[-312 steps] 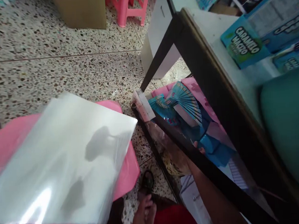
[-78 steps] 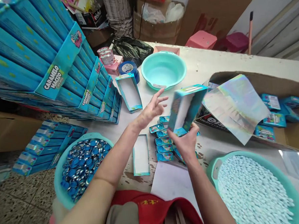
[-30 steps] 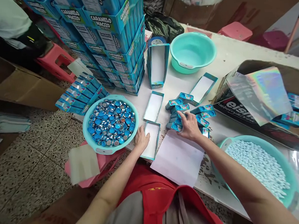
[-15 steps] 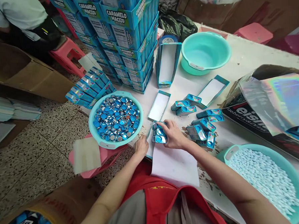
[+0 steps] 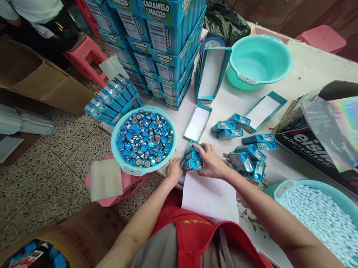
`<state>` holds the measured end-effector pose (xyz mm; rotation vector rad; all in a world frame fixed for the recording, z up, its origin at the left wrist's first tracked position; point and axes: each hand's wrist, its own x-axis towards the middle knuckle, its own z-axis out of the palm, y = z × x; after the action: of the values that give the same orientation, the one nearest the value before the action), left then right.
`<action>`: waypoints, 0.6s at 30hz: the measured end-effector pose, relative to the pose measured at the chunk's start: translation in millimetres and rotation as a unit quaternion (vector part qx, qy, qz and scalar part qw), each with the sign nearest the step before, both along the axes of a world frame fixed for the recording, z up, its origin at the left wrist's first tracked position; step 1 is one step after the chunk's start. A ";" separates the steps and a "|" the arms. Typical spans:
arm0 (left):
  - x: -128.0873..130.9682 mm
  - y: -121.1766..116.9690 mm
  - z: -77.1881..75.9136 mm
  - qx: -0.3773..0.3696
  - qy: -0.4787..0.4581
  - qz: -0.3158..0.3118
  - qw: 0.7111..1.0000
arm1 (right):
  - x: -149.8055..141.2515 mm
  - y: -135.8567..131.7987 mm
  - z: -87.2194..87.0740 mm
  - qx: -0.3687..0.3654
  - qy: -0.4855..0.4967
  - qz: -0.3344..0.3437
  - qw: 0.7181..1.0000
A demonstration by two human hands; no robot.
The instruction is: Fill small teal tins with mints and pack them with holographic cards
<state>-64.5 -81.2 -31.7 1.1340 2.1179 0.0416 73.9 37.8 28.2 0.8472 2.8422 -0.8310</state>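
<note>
Blue boxes (image 5: 194, 164) stand bunched just right of the bowl (image 5: 139, 171), inside my right grip (image 5: 213, 163), which is clamped on them. Between bowl and boxes sits my left grip (image 5: 174, 171); whether it holds anything, I cannot tell. Metal caps (image 5: 146, 139) heap the bowl.

The speckled floor (image 5: 74, 165) is laid in tiles; a pink stool (image 5: 86, 59) is placed at upper left, another stool (image 5: 322, 38) is seen beyond the white table (image 5: 310, 65), whose top is worn in patches
</note>
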 end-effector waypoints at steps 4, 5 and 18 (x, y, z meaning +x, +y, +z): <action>1.9 -0.5 -2.4 0.002 0.007 -0.007 1.000 | 3.2 -3.8 -2.4 0.010 -0.019 -0.010 1.000; 2.5 -0.9 -2.8 0.003 0.005 -0.011 1.000 | 3.5 -4.4 -4.3 0.012 -0.027 -0.012 0.999; -0.7 -7.8 -3.0 0.038 0.023 -0.060 0.997 | 19.5 -26.1 -60.0 0.180 0.048 -0.186 0.965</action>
<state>-65.2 -89.0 -34.8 1.3157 2.1009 0.0404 93.4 11.7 -31.8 1.4576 3.0148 -0.3822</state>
